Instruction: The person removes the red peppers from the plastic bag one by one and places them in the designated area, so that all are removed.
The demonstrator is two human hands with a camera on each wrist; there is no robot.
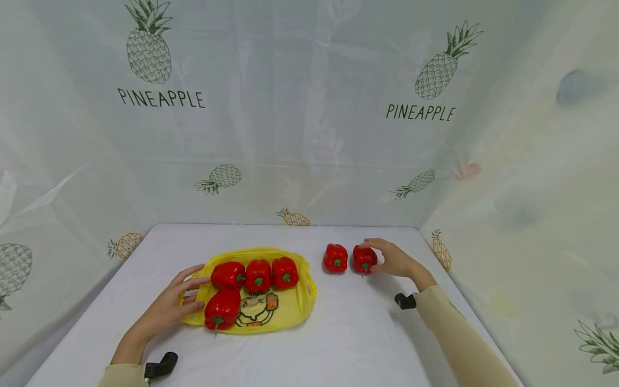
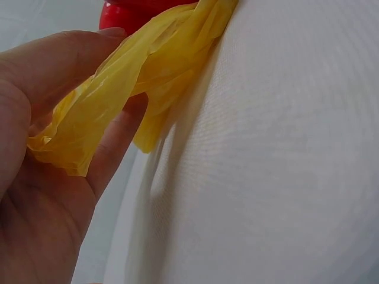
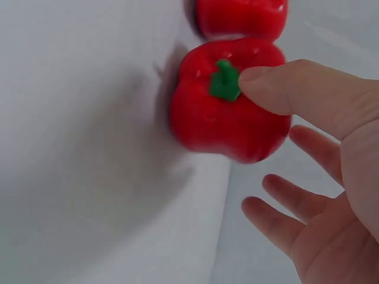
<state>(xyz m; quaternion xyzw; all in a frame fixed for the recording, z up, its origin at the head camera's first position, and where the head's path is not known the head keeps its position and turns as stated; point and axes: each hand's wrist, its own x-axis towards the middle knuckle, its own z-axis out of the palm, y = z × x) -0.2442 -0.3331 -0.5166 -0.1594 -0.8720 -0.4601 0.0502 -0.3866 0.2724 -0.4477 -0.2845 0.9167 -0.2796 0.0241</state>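
Note:
At the table's left, a yellow plastic bag (image 1: pixel 295 313) lies spread out with several red bell peppers (image 1: pixel 258 277) on it. My left hand (image 1: pixel 175 302) is at the bag's left edge, fingers spread. The left wrist view shows a crumpled bag handle (image 2: pixel 112 97) between the thumb and fingers, with the thumb tip near a pepper (image 2: pixel 127 16). My right hand (image 1: pixel 394 259) holds another red bell pepper (image 1: pixel 361 260) on the right, index finger over its top. Seen from the right wrist, the thumb lies beside its green stem (image 3: pixel 225 83) while other fingers stand apart.
One more red bell pepper (image 1: pixel 335 258) stands just left of the held one, between it and the bag. A white cloth covers the table (image 1: pixel 348 344). Hanging sheets (image 1: pixel 309 129) printed with pineapples rise behind it and along both sides.

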